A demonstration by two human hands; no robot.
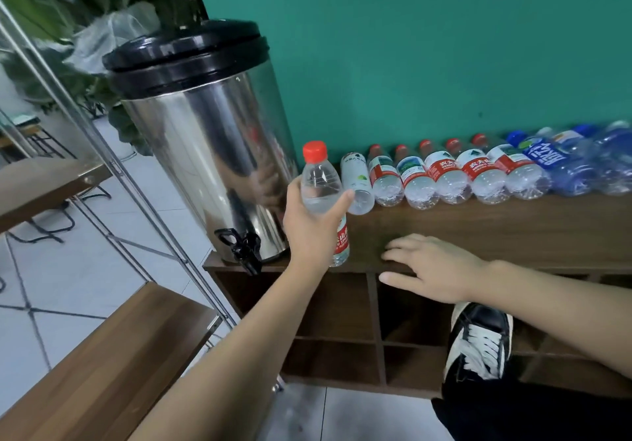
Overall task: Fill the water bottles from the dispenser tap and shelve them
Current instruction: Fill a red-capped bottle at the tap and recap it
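L hand [313, 225] grips a clear water bottle [323, 187] w/ red cap [314, 151], fingers + thumb curled round the mid body, bottle upright, slightly tilted, held just above the front edge of the wooden shelf top [478, 232]. Red label shows below the hand; upper part looks clear, fill level can't tell. R hand [434, 269] lies flat on the shelf top's front edge, fingers straight + spread, holding nothing, just right of the held bottle, not touching it.

Steel dispenser [212, 153] w/ black lid [184, 54] stands at the shelf top's left end; black tap [244, 247] at its base, sticking out over the edge, left of the held bottle.

Row of bottles [444, 175] lies along the green wall [427, 47] at the back of the shelf top: one white-label, several red-cap/red-label, then blue ones at far right. Touching side by side.

Cubby compartments [338, 307] below the top. A shoe [478, 341], black/white w/ white laces, in front of the cubbies under the R forearm. Wooden table [113, 365] lower left, tiled floor [68, 269].
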